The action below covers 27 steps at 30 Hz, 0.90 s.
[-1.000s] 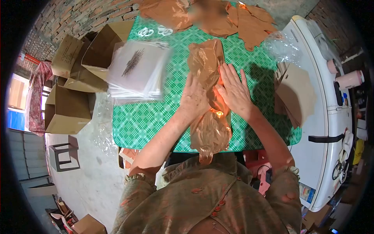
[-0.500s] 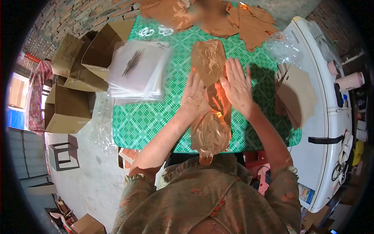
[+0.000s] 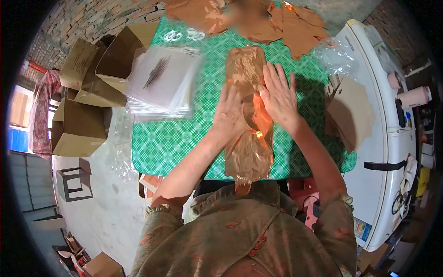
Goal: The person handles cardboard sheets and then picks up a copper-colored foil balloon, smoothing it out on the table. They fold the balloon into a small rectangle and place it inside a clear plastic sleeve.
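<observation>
Brown bag [image 3: 249,152]: one; long, thin, see-through copper-brown plastic, creased and glossy, with an orange glint between the hands.
Bag position: lengthwise on the counter [image 3: 166,138], its near end hanging over the counter's near edge, its far end toward the middle.
Left hand [image 3: 229,113]: flat, palm down, fingers loose, lying on the left side of the bag; nothing gripped.
Right hand [image 3: 278,99]: flat, fingers spread and pointing away, pressing the right edge of the bag; nothing gripped.
Counter: one, covered in green checked cloth.
Clear sleeves [image 3: 161,81]: one stack, left of the bag, with a dark print on top; too many to count.
White rings [image 3: 182,35]: two, beyond the stack.
Brown sheets [image 3: 258,18]: one loose heap at the far edge; number cannot be told.
Crumpled clear film [image 3: 334,55]: one bundle, far right corner.
Cardboard boxes [image 3: 76,122]: at least four, on the floor to the left.
White appliance [image 3: 387,138]: one, just right of the counter, with two pink cups [image 3: 413,94] on top.
</observation>
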Available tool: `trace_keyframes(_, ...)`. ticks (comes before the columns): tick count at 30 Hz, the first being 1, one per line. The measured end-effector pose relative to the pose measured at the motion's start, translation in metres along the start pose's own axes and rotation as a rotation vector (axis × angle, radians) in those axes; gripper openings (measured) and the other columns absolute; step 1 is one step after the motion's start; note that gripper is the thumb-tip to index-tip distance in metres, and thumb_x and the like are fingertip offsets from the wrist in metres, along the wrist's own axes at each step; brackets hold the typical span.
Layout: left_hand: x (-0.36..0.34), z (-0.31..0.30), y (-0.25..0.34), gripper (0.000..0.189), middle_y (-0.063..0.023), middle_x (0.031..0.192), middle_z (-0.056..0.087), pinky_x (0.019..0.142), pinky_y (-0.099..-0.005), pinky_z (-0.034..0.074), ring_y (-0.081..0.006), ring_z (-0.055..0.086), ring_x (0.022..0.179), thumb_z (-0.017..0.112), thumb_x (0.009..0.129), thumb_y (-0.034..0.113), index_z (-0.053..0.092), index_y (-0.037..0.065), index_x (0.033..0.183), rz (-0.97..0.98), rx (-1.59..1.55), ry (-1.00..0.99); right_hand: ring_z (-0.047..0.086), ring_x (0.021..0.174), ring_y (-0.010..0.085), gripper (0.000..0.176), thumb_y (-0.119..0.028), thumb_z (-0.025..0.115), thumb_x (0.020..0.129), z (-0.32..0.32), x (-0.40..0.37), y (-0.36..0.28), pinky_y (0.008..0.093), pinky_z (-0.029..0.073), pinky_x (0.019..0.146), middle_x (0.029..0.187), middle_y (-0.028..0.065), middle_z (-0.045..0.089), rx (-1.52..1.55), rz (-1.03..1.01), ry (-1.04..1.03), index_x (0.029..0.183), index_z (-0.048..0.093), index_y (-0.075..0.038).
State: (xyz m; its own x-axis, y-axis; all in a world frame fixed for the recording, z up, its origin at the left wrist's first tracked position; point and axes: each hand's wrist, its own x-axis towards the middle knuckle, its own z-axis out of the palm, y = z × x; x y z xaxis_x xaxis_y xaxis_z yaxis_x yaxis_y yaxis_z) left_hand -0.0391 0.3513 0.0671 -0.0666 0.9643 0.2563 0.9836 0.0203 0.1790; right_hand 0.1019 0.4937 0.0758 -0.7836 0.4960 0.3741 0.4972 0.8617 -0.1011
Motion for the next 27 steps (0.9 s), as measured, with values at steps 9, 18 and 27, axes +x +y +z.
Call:
trace_keyframes(9, 0.001, 0.016, -0.007, 0.081, -0.0201, 0.157, 0.044, 0.131, -0.0536, 0.011, -0.0401, 0.029, 0.154, 0.063, 0.091, 0.048, 0.044, 0.001, 0.155, 0.001, 0.065, 0.059, 0.02, 0.16, 0.0345, 0.069, -0.043, 0.035, 0.11, 0.02, 0.012, -0.026, 0.0467, 0.01, 0.131, 0.169, 0.0232, 0.028, 0.26, -0.036, -0.148, 0.162, 0.029, 0.002)
trace_keyframes(18, -0.002, 0.015, -0.004, 0.071, -0.0232, 0.156, 0.045, 0.13, -0.0545, 0.013, -0.0421, 0.033, 0.151, 0.061, 0.093, 0.033, 0.046, -0.002, 0.153, -0.002, 0.002, 0.081, 0.015, 0.161, 0.032, 0.075, -0.05, 0.03, 0.11, 0.022, 0.013, -0.027, 0.0451, 0.007, 0.132, 0.171, 0.0223, 0.024, 0.26, 0.009, -0.189, 0.164, 0.023, 0.001)
trace_keyframes(27, -0.002, 0.018, -0.007, 0.065, -0.0305, 0.155, 0.045, 0.126, -0.0582, 0.023, -0.0449, 0.035, 0.15, 0.055, 0.093, 0.025, 0.048, -0.011, 0.147, 0.035, -0.058, 0.216, 0.013, 0.162, 0.0316, 0.076, -0.051, 0.026, 0.111, 0.027, 0.012, -0.024, 0.0439, 0.005, 0.132, 0.171, 0.0238, 0.024, 0.311, 0.021, -0.179, 0.165, 0.019, 0.002)
